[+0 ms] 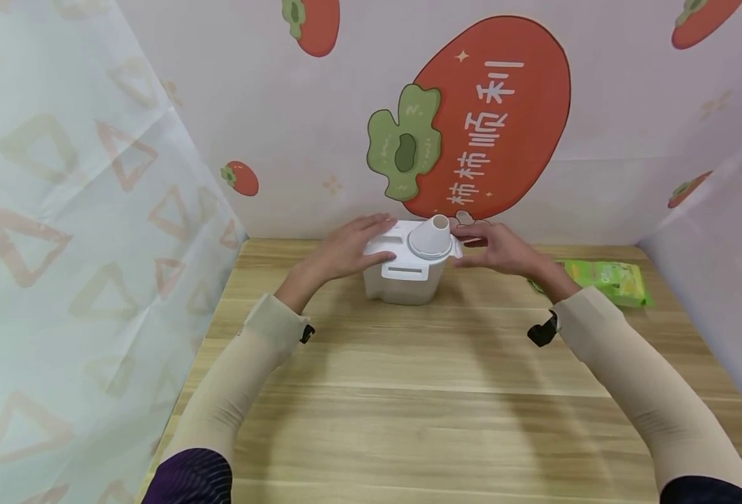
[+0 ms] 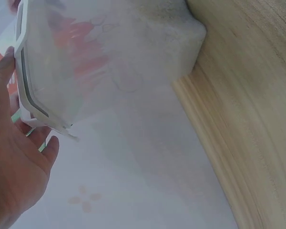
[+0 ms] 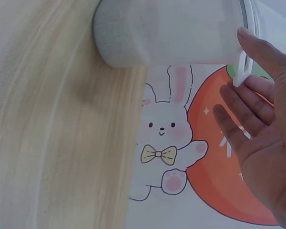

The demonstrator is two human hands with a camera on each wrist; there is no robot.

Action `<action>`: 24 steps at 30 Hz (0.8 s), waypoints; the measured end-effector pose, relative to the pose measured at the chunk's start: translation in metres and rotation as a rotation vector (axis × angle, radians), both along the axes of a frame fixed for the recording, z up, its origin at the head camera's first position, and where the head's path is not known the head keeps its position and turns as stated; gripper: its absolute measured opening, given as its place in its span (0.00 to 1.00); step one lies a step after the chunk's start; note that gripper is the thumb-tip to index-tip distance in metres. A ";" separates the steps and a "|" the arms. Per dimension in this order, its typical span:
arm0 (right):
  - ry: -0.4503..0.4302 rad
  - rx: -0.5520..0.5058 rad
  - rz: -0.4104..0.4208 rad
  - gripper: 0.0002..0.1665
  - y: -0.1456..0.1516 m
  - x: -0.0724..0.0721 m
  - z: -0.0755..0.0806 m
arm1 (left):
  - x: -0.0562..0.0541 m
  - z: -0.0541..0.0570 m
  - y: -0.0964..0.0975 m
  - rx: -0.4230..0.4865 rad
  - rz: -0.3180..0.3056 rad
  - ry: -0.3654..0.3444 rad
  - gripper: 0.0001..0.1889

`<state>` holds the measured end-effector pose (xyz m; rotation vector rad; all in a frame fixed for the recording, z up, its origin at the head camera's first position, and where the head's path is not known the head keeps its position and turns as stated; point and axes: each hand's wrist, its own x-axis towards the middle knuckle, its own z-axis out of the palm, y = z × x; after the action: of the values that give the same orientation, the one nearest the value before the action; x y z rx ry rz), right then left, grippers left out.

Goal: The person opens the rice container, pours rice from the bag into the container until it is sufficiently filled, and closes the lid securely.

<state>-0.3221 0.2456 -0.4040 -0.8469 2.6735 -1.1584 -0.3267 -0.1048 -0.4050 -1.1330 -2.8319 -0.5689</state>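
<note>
A translucent plastic storage container with a white lid stands upright on the table against the back wall. Greyish-white contents show low inside it. From the lid's right half rises a white cone-shaped spout or cap. Slotted latch flaps sit along the lid's edges; the front flap and the right flap stick outward. My left hand grips the lid's left end, thumb in front and fingers behind. At the right end, my right hand holds the lid's edge by the flap between thumb and fingers.
A green and yellow soft packet lies at the table's back right, partly behind my right forearm. The wooden table meets printed sheets at the back and both sides.
</note>
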 end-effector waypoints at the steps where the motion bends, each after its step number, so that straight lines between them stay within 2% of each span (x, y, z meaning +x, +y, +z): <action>1: 0.009 -0.002 -0.009 0.41 0.000 0.001 -0.001 | 0.000 -0.001 -0.001 -0.003 0.002 0.002 0.41; 6: 0.047 -0.009 -0.032 0.35 0.001 0.002 -0.006 | 0.000 -0.004 -0.003 0.015 0.010 -0.011 0.40; 11: 0.042 -0.006 -0.052 0.30 0.000 0.004 -0.009 | 0.000 -0.005 -0.004 0.023 0.003 -0.017 0.41; 24: 0.037 0.013 -0.097 0.30 -0.003 0.007 -0.016 | 0.000 -0.008 -0.002 0.046 -0.022 -0.020 0.42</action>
<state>-0.3154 0.2422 -0.4200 -0.7517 2.7769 -1.1543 -0.3267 -0.1068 -0.4133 -1.1593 -2.8104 -0.6469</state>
